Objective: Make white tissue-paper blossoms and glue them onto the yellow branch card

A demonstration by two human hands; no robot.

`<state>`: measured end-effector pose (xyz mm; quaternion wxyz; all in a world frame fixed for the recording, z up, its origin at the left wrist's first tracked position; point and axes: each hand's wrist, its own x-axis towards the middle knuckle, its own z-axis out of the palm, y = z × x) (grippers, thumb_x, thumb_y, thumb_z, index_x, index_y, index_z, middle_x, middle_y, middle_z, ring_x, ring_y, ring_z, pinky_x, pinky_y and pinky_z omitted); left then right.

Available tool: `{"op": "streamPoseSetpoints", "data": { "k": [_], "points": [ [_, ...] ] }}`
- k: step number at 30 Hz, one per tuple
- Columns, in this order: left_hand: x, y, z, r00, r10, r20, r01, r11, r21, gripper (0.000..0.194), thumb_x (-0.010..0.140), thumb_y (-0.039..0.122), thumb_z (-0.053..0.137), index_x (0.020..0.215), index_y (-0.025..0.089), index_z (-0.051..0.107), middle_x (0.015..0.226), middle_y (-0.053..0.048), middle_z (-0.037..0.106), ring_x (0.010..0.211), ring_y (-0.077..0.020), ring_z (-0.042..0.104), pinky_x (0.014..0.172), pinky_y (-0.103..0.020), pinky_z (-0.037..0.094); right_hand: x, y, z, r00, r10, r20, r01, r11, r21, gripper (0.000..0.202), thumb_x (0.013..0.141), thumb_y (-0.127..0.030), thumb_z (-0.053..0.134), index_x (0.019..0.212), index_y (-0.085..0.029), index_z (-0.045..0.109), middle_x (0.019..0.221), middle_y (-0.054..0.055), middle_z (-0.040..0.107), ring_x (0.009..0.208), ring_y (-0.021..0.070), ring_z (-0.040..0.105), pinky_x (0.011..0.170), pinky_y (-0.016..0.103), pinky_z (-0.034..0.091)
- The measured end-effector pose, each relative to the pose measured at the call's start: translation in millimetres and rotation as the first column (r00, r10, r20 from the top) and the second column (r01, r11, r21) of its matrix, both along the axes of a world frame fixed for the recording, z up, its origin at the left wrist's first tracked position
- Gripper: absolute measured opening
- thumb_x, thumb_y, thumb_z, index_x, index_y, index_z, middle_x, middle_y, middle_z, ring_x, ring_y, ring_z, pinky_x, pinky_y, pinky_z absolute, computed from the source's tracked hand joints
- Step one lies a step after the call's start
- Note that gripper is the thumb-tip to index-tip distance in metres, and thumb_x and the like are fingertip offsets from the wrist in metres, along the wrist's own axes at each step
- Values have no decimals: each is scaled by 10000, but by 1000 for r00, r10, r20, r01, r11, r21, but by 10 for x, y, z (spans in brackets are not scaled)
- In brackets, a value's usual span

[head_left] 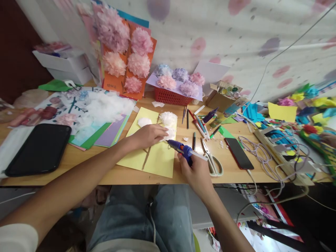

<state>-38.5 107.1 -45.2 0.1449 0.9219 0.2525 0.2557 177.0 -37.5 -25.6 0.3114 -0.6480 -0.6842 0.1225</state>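
Observation:
On the wooden table lies a yellow sheet (pixel 160 162) with a brown drawn stem and branches. White fluffy tufts (pixel 168 118) sit on its upper part. My left hand (pixel 149 135) rests on the sheet, its fingertips pressed together on a white tuft at the right side; what they hold, if anything, is hidden. My right hand (pixel 195 169) is wrapped round a blue glue gun (pixel 181 147) with a clear stick at its back. The nozzle points left and is close to the tuft beside my left fingertips.
Scissors (pixel 215 164), a phone (pixel 239 154), pens (pixel 198 124) and a power strip (pixel 286 157) lie to the right. At left are a black tablet (pixel 39 148) and cotton (pixel 110 105). Behind stand a red basket (pixel 172 96) and an orange flower board (pixel 110 82).

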Motion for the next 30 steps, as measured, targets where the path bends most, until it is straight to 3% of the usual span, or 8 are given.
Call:
{"op": "streamPoseSetpoints", "data": {
  "k": [11, 30],
  "points": [
    [18, 48, -46, 999, 17, 30, -16, 999, -30, 261, 937, 180, 594, 1140, 204, 756, 1231, -77, 744, 1173, -225, 689, 1015, -388, 535, -38, 79, 4, 987, -20, 156, 23, 1000, -19, 268, 964, -363, 480, 829, -195, 639, 665, 54, 642, 607, 215, 592, 575, 296, 332],
    [27, 21, 4, 999, 21, 29, -20, 998, -53, 229, 913, 136, 625, 1089, 178, 767, 1201, -79, 756, 1171, -233, 688, 1030, -382, 527, -37, 111, -71, 979, -8, 206, 1, 999, 33, 264, 969, -358, 471, 894, -194, 663, 714, 71, 666, 618, 231, 614, 563, 306, 367]
  ]
}}
